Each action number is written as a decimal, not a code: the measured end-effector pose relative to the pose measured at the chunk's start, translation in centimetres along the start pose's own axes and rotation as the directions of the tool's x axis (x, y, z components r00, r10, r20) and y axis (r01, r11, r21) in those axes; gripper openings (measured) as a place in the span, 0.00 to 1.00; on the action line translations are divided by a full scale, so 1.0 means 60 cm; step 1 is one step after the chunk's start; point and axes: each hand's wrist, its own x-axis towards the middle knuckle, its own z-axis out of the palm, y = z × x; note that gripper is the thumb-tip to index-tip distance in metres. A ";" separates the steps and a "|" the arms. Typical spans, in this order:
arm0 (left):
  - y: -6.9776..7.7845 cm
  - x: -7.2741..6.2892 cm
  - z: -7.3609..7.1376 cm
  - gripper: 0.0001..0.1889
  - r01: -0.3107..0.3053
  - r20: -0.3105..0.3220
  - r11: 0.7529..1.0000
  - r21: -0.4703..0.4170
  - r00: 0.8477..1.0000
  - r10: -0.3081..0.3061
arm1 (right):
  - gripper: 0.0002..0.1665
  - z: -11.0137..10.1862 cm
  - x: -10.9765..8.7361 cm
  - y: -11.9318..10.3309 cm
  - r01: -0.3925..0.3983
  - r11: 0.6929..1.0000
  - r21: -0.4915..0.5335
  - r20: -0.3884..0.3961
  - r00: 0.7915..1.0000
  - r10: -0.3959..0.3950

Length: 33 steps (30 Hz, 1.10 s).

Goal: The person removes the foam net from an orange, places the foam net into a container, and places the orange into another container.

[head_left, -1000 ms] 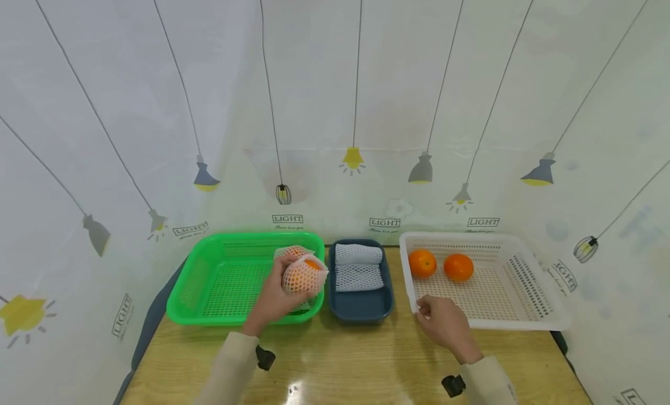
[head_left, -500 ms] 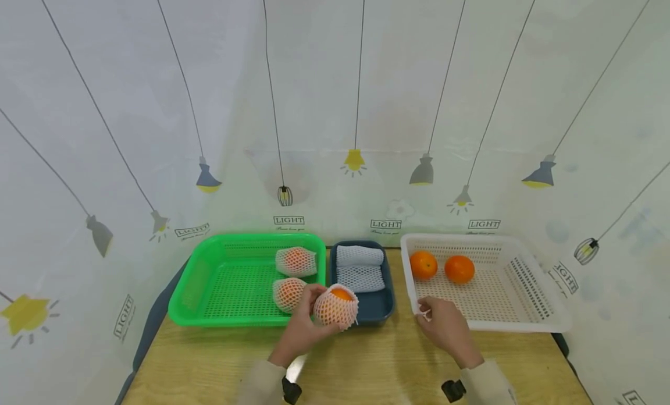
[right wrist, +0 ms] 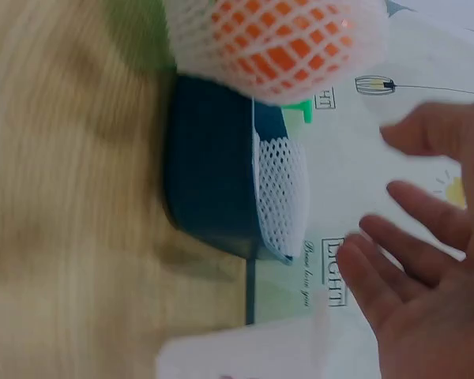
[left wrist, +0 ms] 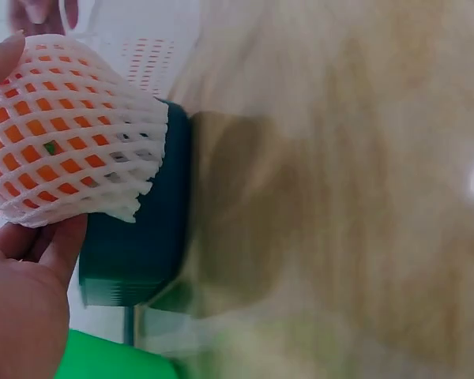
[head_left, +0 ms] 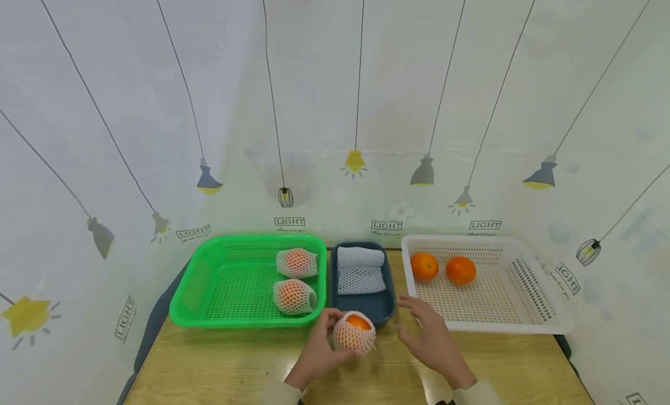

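My left hand grips an orange in a white foam net sleeve, held in front of the dark blue tray; bare peel shows at the sleeve's upper opening. In the left wrist view the fingers and thumb clasp the netted orange from two sides. To its right, my right hand holds nothing, its fingers spread and apart from the fruit. The right wrist view shows that hand facing the netted orange across a gap.
The green basket on the left holds two netted oranges. Folded foam net sleeves lie in the dark blue tray. Two bare oranges sit in the white basket on the right. A wooden table carries everything.
My left hand has brought the netted orange from over the green basket rightward and toward me. My right hand has left the white basket's near left corner, moved slightly left and spread its fingers.
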 end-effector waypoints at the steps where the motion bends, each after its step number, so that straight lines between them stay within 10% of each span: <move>1: -0.001 -0.002 0.003 0.41 0.008 -0.002 1.000 -0.009 1.000 -0.008 | 0.33 0.005 -0.004 -0.001 0.016 0.999 0.049 0.025 1.000 -0.017; 8: -0.020 -0.014 0.012 0.39 -0.018 0.030 0.999 -0.048 0.999 0.020 | 0.41 0.045 -0.029 0.002 -0.093 0.951 0.295 0.265 0.964 0.012; 18: -0.031 -0.036 0.013 0.37 0.011 0.146 0.993 -0.118 0.989 0.006 | 0.50 0.103 -0.044 0.012 -0.269 0.903 0.336 0.427 0.898 0.109; 33: -0.037 -0.041 0.012 0.38 -0.024 0.184 0.997 -0.070 0.982 0.036 | 0.42 0.123 -0.060 0.016 -0.173 0.930 0.324 0.327 0.943 0.062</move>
